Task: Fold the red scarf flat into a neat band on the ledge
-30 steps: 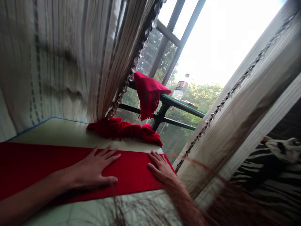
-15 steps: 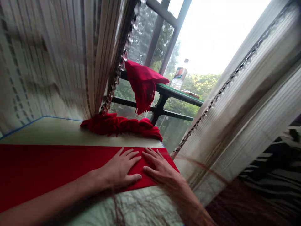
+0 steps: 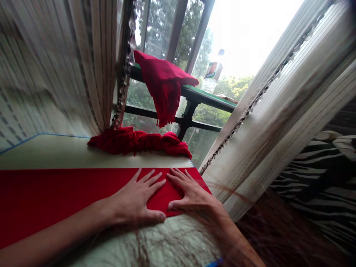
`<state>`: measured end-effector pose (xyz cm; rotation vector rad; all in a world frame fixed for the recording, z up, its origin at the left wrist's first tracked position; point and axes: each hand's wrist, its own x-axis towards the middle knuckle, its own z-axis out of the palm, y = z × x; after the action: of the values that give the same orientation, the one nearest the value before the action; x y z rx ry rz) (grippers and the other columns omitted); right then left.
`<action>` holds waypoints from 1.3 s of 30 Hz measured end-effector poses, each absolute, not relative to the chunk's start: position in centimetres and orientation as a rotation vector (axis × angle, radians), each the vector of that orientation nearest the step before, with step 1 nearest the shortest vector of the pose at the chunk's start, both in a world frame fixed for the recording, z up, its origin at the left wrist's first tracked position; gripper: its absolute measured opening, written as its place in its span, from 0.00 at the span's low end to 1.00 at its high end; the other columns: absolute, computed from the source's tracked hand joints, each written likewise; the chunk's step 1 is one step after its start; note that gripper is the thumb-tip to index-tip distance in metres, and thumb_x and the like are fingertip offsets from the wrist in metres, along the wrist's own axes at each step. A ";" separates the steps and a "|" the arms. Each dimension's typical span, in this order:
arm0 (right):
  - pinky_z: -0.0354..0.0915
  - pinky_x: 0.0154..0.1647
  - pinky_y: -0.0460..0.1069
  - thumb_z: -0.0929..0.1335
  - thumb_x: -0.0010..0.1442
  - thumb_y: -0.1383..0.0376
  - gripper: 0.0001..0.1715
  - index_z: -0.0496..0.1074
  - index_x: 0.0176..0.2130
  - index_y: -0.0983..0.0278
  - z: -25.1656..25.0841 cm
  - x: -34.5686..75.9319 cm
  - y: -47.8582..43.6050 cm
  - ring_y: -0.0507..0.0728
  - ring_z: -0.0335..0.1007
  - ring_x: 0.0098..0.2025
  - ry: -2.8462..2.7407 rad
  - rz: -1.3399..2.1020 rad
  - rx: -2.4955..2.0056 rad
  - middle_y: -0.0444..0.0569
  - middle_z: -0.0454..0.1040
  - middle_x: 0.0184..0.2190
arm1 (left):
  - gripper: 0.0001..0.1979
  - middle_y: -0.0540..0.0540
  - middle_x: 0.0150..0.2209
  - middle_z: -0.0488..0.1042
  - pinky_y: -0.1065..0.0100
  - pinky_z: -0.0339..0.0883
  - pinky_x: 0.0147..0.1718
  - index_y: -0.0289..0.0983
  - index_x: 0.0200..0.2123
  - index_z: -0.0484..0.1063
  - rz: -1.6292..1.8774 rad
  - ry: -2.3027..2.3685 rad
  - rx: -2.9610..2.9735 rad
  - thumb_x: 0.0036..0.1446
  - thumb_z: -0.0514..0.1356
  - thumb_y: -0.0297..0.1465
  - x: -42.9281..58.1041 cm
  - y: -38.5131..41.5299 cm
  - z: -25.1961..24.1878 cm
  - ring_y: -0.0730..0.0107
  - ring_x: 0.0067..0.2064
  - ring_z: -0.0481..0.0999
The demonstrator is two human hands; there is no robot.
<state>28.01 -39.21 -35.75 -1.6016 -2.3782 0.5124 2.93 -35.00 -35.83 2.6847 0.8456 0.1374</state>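
Observation:
A long red cloth (image 3: 69, 193) lies flat in a band across the pale table (image 3: 55, 152). My left hand (image 3: 139, 200) rests on it with the fingers spread, its thumb near the cloth's lower edge. Beside it, close to the cloth's right end, my right hand (image 3: 189, 193) presses flat with fingers apart. Neither hand grips anything. Behind the band, a bunched red cloth (image 3: 139, 142) with fringes lies along the table's far edge.
A fringed red cloth (image 3: 164, 81) hangs over the green window ledge (image 3: 205, 95), where a plastic bottle (image 3: 213, 74) stands. Curtains (image 3: 250, 137) frame the window on both sides. Zebra-striped fabric (image 3: 314, 167) is at the right. Blurred hair strands cross the lower view.
The camera view has shifted a little, so the window and bunched cloth appear higher and further left. My left hand's fingers are spread wider; both hands remain on the red cloth.

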 end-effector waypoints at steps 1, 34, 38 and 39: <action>0.33 0.78 0.63 0.73 0.52 0.38 0.58 0.55 0.71 0.55 -35.7 27.9 -39.3 0.64 0.35 0.78 -2.372 0.499 -1.598 0.50 0.44 0.77 | 0.52 0.36 0.74 0.45 0.32 0.28 0.70 0.40 0.73 0.53 0.121 0.852 2.686 0.55 0.57 0.65 2.9 -35.0 -35.7 0.39 0.75 0.41; 0.33 0.75 0.73 0.73 0.50 0.35 0.65 0.46 0.74 0.51 -33.3 24.4 -37.3 0.72 0.32 0.77 -2.677 0.482 -1.400 0.56 0.41 0.77 | 0.53 0.35 0.74 0.49 0.30 0.31 0.69 0.40 0.72 0.54 0.202 1.087 2.629 0.53 0.59 0.65 -6.0 -34.1 -35.0 0.40 0.75 0.42; 0.37 0.74 0.74 0.74 0.48 0.35 0.66 0.48 0.73 0.51 -33.5 23.1 -36.0 0.72 0.35 0.77 -2.741 0.543 -1.276 0.56 0.42 0.77 | 0.51 0.38 0.74 0.51 0.35 0.34 0.71 0.39 0.73 0.52 0.294 0.979 2.643 0.56 0.57 0.64 -5.4 -33.9 -36.0 0.44 0.75 0.45; 0.40 0.74 0.74 0.74 0.49 0.36 0.64 0.49 0.73 0.51 -33.8 22.9 -36.2 0.72 0.36 0.77 -2.723 0.549 -1.264 0.55 0.43 0.76 | 0.50 0.39 0.74 0.51 0.35 0.36 0.72 0.40 0.73 0.51 0.294 0.957 2.635 0.57 0.56 0.64 -5.4 -33.9 -36.2 0.44 0.75 0.45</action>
<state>22.90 -36.17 -33.77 -1.2641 -2.7230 0.5489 -5.41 -33.91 -36.24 2.6355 0.9567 0.2945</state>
